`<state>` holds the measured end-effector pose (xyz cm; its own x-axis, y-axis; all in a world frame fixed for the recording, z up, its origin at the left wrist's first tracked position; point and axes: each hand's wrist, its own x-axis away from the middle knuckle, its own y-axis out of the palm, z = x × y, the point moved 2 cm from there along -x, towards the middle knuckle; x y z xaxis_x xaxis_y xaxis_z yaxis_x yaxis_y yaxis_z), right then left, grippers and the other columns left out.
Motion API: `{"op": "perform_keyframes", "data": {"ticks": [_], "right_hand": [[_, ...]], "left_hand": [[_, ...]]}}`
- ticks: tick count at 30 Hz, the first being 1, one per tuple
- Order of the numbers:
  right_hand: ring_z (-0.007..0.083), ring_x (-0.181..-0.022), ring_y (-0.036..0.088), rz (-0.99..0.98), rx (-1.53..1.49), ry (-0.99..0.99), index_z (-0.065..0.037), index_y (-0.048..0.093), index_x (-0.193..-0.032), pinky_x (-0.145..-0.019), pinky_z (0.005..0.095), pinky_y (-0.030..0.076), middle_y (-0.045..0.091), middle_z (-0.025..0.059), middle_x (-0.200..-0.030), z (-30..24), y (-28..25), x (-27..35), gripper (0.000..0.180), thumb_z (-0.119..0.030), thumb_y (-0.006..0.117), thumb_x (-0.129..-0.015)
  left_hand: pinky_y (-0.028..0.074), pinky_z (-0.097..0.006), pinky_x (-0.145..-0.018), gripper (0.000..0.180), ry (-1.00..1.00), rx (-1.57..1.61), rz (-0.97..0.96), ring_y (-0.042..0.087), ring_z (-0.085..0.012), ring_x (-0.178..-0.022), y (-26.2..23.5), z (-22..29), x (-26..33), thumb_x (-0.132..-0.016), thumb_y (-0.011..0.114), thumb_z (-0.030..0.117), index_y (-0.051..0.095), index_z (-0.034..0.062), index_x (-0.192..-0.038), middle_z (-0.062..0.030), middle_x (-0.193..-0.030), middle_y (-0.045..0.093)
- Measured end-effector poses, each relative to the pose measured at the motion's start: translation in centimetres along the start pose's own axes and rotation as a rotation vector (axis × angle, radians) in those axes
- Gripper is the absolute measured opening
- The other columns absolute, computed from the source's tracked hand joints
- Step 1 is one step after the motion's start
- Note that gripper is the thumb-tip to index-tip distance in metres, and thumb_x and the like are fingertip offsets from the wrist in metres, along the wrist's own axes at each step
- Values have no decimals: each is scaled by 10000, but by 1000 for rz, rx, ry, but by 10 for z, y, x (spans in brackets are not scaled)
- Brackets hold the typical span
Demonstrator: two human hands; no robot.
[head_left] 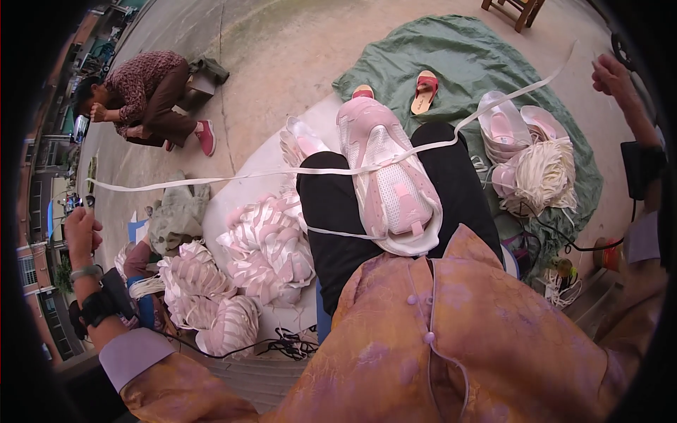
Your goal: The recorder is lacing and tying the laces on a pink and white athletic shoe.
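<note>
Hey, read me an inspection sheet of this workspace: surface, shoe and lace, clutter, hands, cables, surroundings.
Surface: black-trousered lap; pale sheet and green cloth on the ground.
Job's things: pink-and-white shoe resting on the lap; white lace stretched across it.
Clutter: pink-and-white bundles at left; white lace bundle and red sandal at right.
Hands: left hand and right hand raised wide apart, fingers curled near the lace's ends; grip unclear.
Cables: black cable tangled at lower left; another black cord at right.
Surroundings: another person seated at left; wooden furniture legs at top right.
</note>
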<state>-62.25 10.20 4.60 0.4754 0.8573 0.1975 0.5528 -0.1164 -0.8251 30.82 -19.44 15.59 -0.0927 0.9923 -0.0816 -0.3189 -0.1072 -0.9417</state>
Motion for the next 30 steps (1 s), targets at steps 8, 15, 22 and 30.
{"op": "perform_keyframes", "data": {"ticks": [8, 15, 22, 30], "right_hand": [[34, -500, 446, -571, -936, 227, -80, 578, -733, -423, 186, 347, 512, -36, -622, -115, 313, 110, 167, -192, 621, -850], [30, -586, 524, -415, -1087, 20, -50, 581, -806, -518, 180, 431, 571, -15, -694, -165, 343, 95, 134, -161, 602, -877], [36, -575, 500, -257, -1100, -62, -11, 583, -755, -510, 195, 411, 544, -16, -640, -169, 356, 89, 123, -96, 625, -832], [45, -586, 483, -180, -1086, -131, 13, 595, -768, -534, 210, 406, 554, -6, -644, -167, 361, 88, 119, -88, 627, -823]], "left_hand": [[388, -180, -392, 229, -106, 590, -1149, 494, -56, -424, 282, 177, 217, -888, 555, 197, 593, 37, -729, -30, -590, 585], [397, -327, -682, 54, 938, 587, -405, 536, -231, -749, 324, 289, 256, -748, 633, 29, 598, 29, -789, -57, -773, 589], [377, -363, -706, 143, 1160, 226, -283, 531, -251, -846, 337, 304, 257, -675, 617, 92, 589, 72, -814, -28, -963, 608], [407, -392, -747, 170, 1092, 346, -241, 544, -310, -859, 341, 303, 262, -721, 645, 86, 601, 39, -879, -81, -991, 627]]}}
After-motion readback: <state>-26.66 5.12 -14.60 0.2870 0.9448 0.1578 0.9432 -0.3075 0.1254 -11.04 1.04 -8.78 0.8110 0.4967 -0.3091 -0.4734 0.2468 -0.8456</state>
